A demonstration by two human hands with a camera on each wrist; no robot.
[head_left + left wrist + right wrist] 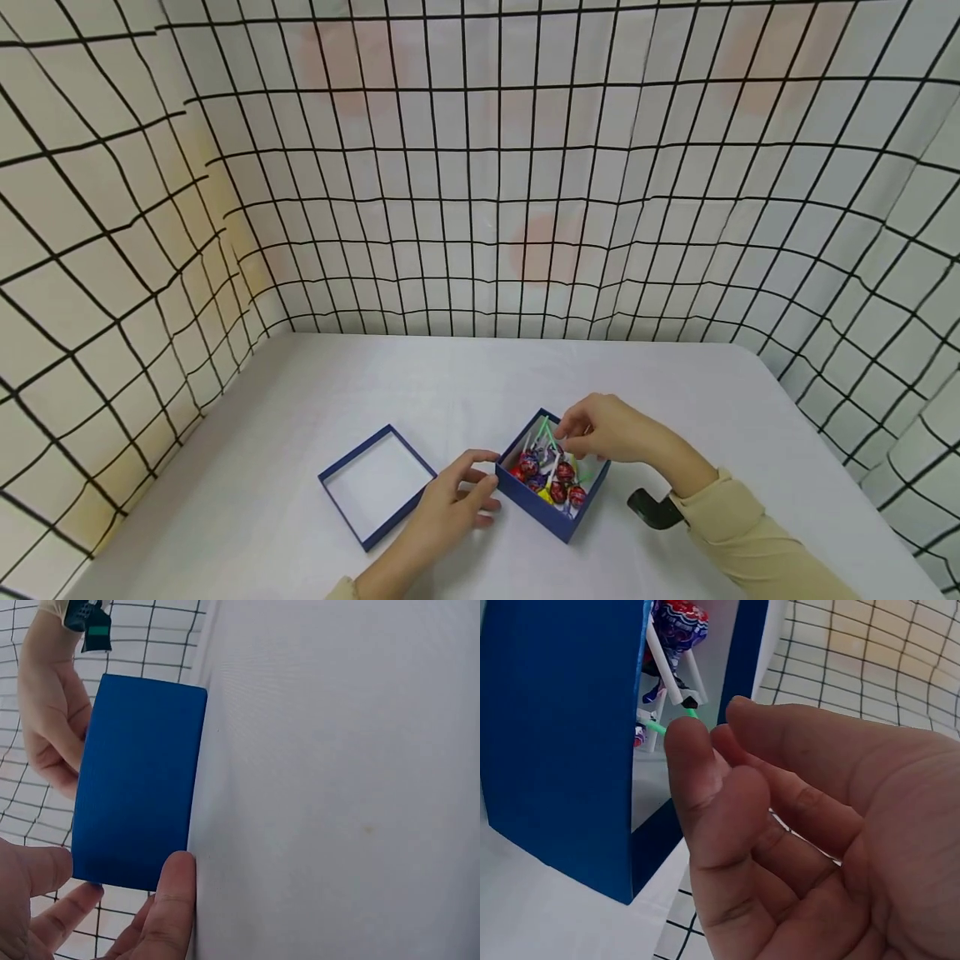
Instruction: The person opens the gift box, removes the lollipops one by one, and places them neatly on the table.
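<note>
A blue box stands in front of me, its top uncovered. Inside lie several lollipops in red, purple and yellow wrappers, with white and green sticks. My left hand touches the box's left corner with fairly straight fingers, also seen along the edges of a blue side in the left wrist view. Over the box's far right side is my right hand, its bent fingertips close to the sticks. In the right wrist view a gap shows between thumb and finger, with nothing visible pinched there.
A blue-edged box lid, white inside, lies on the white table to the left, close to my left forearm. Black grid netting over white cloth surrounds the back and sides. A black wrist device hangs under my right wrist.
</note>
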